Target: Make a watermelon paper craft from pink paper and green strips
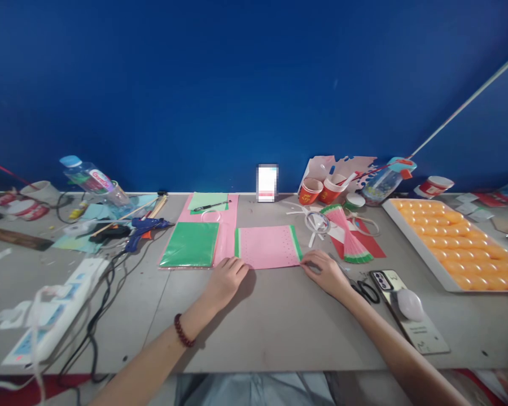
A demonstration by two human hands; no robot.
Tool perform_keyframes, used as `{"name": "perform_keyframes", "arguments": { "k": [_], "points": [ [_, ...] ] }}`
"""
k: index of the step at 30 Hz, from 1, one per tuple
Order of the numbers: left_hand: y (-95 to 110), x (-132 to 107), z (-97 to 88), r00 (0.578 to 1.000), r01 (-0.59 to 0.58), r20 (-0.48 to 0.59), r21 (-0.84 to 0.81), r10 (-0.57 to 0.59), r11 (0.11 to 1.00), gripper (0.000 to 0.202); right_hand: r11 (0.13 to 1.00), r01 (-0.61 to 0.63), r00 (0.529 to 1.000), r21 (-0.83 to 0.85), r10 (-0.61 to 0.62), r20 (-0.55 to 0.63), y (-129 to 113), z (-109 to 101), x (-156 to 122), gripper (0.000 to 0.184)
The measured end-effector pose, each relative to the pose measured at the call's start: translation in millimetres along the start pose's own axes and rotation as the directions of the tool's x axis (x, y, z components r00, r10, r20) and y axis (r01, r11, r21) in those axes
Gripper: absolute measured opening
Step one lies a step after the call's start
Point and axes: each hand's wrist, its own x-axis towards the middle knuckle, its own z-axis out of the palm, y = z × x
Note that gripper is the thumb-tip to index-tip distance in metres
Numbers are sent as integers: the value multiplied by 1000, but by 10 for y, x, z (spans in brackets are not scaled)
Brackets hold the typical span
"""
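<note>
A pink paper sheet [267, 246] with green side strips and small dots lies flat on the grey table [254, 327]. My left hand [226, 277] pinches its near left corner, fingers curled on the edge. My right hand [327, 272] pinches the near right corner the same way. A bead bracelet [182, 331] sits on my left wrist. Left of the sheet lie green paper [190, 243] and a longer pink sheet [226, 231] under it.
A folded watermelon-pattern fan [347, 239], scissors [366, 290], a phone [392, 280] and a tray of orange balls [461, 242] lie right. Paper cups [319, 190] stand behind. A glue gun [146, 228], bottle [93, 180], power strip [57, 313] and cables crowd the left.
</note>
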Motion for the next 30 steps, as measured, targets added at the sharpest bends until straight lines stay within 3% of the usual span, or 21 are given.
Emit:
{"name": "perform_keyframes", "arguments": {
  "k": [3,5,9,16,18,21,24,27,30],
  "points": [
    [-2,-5,2,1000,2,-4,-1,-2,1000,20,992,-110,994,65,110,12,40,-23,-24,10],
    [-5,-7,5,1000,-1,-12,5,1,1000,19,985,-163,985,57,166,-49,90,-38,-42,13],
    [-10,-6,7,1000,1,-7,18,-1,1000,18,962,-259,941,-88,230,-250,192,-74,-75,21],
    [5,11,-17,1000,-10,-25,30,11,999,16,837,-422,898,-347,333,-287,214,-167,-109,27],
    [7,16,-19,999,-15,-49,21,16,1000,17,825,-392,912,-407,290,-290,192,-186,-97,25],
    [9,18,-10,995,-20,-101,45,25,999,18,871,-255,955,-421,160,-248,119,-192,-52,33],
    [-4,20,-8,984,-42,-166,109,59,993,18,937,-59,997,-344,37,-70,-24,-158,6,38],
    [-67,49,-69,969,-60,-235,98,82,993,19,973,103,989,-207,-78,127,-210,-120,67,35],
    [-194,149,-235,958,-55,-282,8,55,998,17,987,150,977,-49,-141,160,-368,-138,165,32]
  ]
}}
